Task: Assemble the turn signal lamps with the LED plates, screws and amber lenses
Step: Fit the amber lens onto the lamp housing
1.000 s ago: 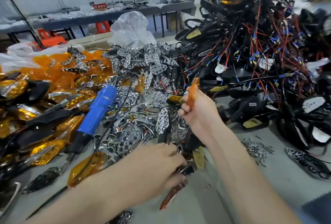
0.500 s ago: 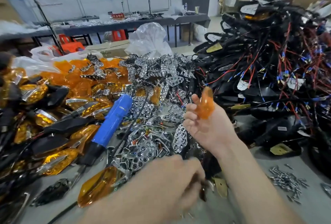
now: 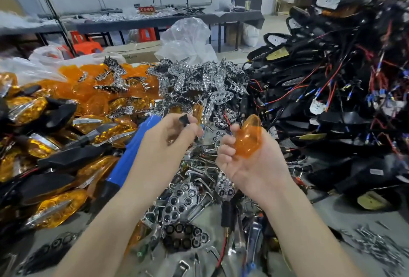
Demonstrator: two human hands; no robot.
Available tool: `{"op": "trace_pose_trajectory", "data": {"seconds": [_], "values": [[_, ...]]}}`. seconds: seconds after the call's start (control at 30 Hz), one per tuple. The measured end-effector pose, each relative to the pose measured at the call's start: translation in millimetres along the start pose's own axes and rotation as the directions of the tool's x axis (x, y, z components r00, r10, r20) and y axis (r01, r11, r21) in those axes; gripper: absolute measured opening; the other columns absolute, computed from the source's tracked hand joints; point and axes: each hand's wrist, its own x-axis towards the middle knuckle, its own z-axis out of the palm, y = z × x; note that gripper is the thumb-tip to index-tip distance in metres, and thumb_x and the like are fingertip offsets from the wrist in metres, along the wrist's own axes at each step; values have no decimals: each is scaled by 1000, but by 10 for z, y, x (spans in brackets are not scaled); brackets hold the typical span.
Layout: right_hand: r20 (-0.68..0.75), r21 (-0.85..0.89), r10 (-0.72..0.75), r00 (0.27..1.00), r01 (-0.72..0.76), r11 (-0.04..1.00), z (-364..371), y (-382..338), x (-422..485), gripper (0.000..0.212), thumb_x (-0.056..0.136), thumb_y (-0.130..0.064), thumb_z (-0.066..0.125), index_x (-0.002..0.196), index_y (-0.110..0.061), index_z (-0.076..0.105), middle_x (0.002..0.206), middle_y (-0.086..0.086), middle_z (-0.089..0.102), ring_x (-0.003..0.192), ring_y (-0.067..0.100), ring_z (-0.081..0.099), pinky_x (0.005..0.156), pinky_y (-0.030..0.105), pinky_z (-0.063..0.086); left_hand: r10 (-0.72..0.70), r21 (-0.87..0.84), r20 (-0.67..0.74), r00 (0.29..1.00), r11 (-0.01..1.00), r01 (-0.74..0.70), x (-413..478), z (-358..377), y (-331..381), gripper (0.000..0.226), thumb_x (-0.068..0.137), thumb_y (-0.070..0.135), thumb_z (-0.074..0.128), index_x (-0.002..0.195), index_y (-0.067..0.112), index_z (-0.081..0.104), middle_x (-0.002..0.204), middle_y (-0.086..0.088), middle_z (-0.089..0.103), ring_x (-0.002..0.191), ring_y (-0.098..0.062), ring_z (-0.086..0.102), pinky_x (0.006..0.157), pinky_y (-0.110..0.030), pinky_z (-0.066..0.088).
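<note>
Our left hand has risen off the pile, pinching a small black part | right hand curls round an amber lens | LED plates below

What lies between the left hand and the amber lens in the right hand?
Head view: no part bridges left hand and amber lens; the gap shows chrome LED plates heaped below.
</note>
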Motion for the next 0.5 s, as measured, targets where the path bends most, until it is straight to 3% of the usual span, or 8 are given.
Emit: {"op": "trace_pose_trajectory", "data": {"seconds": [0.1,0.2,0.33,0.4,0.5], "values": [[-14,-102,-4,1000,2,995,-11,10,23,55,102,-53,42,80,-14,73,76,3,58,59,16,50,51,26,47,-43,-38,-45,998,998,42,17,10,-75,16,99,43,56,87,37,64,64,7,56,59,-12,52,59,-31,46],[-85,-259,-11,996,-11,966,5,45,75,69,101,-63,37,92,-13,83,91,8,73,69,18,68,62,30,57,-118,-146,-23,993,983,114,35,-9,-112,24,102,44,50,90,29,65,64,5,53,56,-10,50,51,-27,45],[-124,-233,9,992,-38,972,79,88,161,80,97,-75,33,123,-6,66,112,18,76,94,27,77,67,41,63,-294,-256,-11,956,925,282,85,12,-170,34,103,42,47,78,25,63,64,9,58,60,-11,56,61,-35,49],[-125,-173,29,992,-50,984,141,112,157,69,98,-68,46,127,-7,61,111,18,76,96,31,76,68,41,62,-302,-155,-31,953,943,294,87,-2,-214,33,100,48,44,77,34,63,56,18,54,59,-7,55,69,-38,48],[-126,-211,17,992,-44,977,186,141,143,30,100,-29,62,119,-5,60,96,11,75,79,27,75,61,34,60,-212,-130,37,977,968,215,51,-24,-232,26,101,49,44,88,42,66,51,16,42,49,-7,43,59,-34,41]]}}
